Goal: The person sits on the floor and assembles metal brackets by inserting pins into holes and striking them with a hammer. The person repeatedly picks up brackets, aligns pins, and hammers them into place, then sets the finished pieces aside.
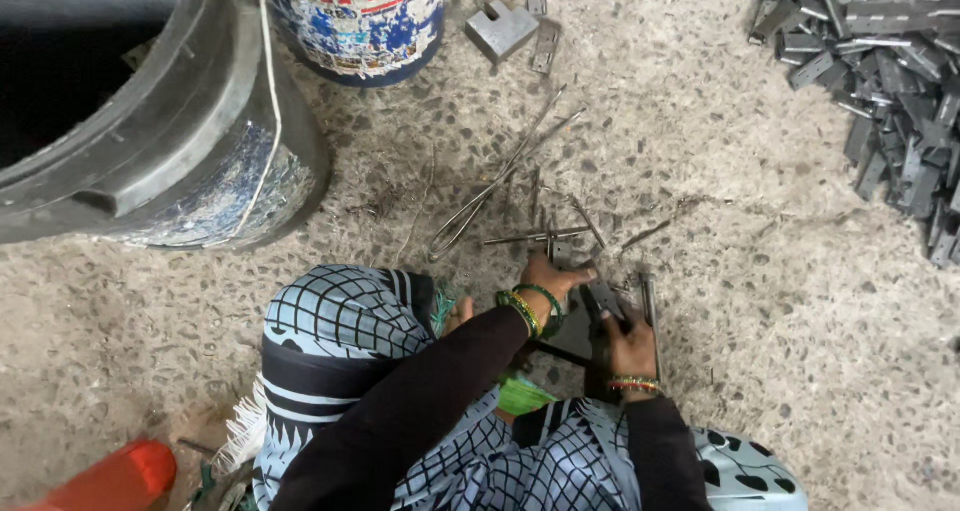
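Observation:
I sit on a rough stone floor with patterned cloth over my knees. My left hand (548,277), bangles on the wrist, grips one end of a small dark metal hinge piece (603,297) close to the floor. My right hand (632,351) holds the same piece from below, fingers curled around it. A short metal strip (648,301) lies just right of the hands. Several thin metal rods (500,176) are scattered on the floor just beyond my hands.
A large pile of grey hinge pieces (885,61) fills the top right. A black tub (150,121) stands at top left, a painted bucket (362,21) behind it. A metal block (500,28) lies at top centre. A red object (115,479) sits at bottom left.

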